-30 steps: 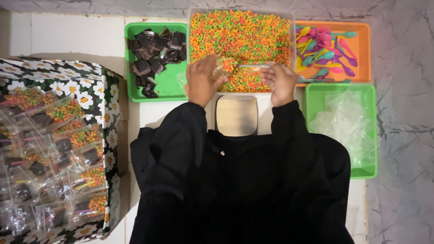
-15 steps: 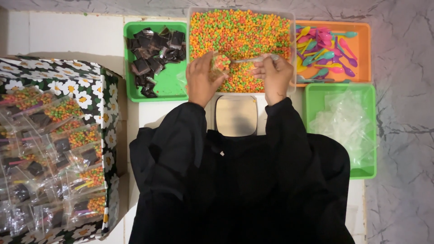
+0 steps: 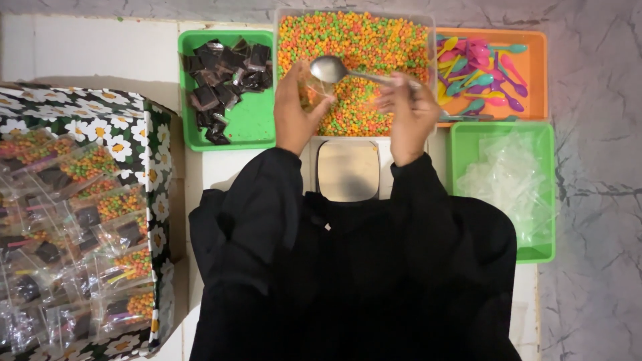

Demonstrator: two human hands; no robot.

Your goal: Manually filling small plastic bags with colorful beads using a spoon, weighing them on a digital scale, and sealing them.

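My left hand (image 3: 294, 110) grips a small clear plastic bag (image 3: 313, 93) with some coloured candy inside, held over the near edge of the clear tub of orange, green and yellow candy (image 3: 361, 47). My right hand (image 3: 409, 113) holds a metal spoon (image 3: 331, 69) by its handle. The spoon's bowl hovers right above the bag's mouth and looks empty. Both black sleeves reach forward over a small kitchen scale (image 3: 348, 170).
A green tray of dark wrapped pieces (image 3: 257, 127) lies at left, an orange tray of small coloured plastic spoons (image 3: 531, 73) at right, a green tray of clear bags (image 3: 545, 194) below it. A daisy-print box of filled bags (image 3: 154, 154) stands at far left.
The right hand lifted the spoon out of the candy and swung it left over the bag. The left hand raised the bag slightly.
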